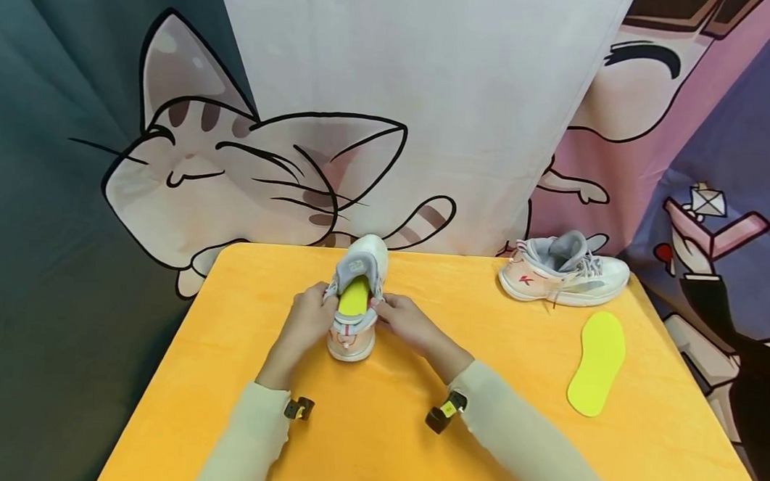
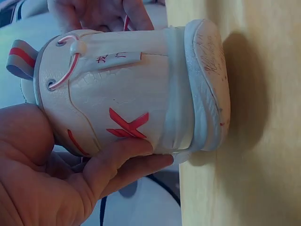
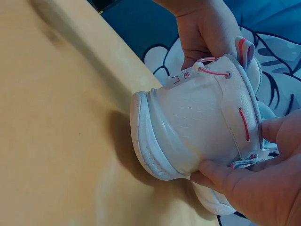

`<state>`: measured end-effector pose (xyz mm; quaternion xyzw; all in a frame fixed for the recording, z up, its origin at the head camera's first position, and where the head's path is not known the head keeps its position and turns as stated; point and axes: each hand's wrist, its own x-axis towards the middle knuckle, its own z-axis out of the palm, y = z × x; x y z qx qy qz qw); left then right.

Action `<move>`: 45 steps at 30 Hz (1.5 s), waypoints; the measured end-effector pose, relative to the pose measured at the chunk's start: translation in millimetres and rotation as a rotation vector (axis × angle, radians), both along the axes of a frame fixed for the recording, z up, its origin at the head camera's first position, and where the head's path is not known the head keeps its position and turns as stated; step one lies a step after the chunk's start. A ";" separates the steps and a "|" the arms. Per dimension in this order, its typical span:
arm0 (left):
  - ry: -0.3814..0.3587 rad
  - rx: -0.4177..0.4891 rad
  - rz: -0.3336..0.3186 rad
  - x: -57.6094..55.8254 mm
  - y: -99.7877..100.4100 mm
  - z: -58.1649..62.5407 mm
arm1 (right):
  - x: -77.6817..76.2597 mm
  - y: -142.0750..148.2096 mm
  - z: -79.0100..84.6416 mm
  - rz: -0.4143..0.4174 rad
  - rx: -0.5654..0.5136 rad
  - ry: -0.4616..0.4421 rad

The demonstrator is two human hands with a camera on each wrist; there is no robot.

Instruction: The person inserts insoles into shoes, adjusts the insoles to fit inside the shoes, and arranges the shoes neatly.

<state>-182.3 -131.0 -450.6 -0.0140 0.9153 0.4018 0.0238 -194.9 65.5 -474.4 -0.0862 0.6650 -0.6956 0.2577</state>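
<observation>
A white and pale-peach sneaker (image 1: pixel 351 346) stands at the middle of the far side of the table, heel toward me and toe away. Inside its opening lies a yellow-green insole (image 1: pixel 354 297). My left hand (image 1: pixel 307 318) grips the shoe's left side at the collar. On the opposite side, my right hand (image 1: pixel 413 326) holds the collar, thumb at the rim and fingers against the outer wall. The left wrist view shows the heel (image 2: pixel 122 94) with a red logo and a pull loop (image 2: pixel 22 59). Much of the insole is hidden within the shoe.
A matching sneaker (image 1: pixel 601 277) rests at the far right of the yellow table (image 1: pixel 479 434), toe to the right. In front of it lies another yellow-green insole (image 1: pixel 597 364), flat. A cartoon-printed curtain (image 1: pixel 433 69) hangs behind the table's back edge.
</observation>
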 end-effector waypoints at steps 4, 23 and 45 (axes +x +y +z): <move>-0.008 -0.009 0.019 -2.9 -14.4 -0.2 | -6.0 -15.0 -1.0 -0.013 -0.011 -0.017; -0.015 -0.029 0.080 -17.1 -50.8 -8.7 | 9.9 86.2 8.7 -0.018 0.126 0.105; -0.091 0.055 0.033 -23.7 -74.4 -22.5 | 27.8 207.6 25.7 -0.131 0.742 0.626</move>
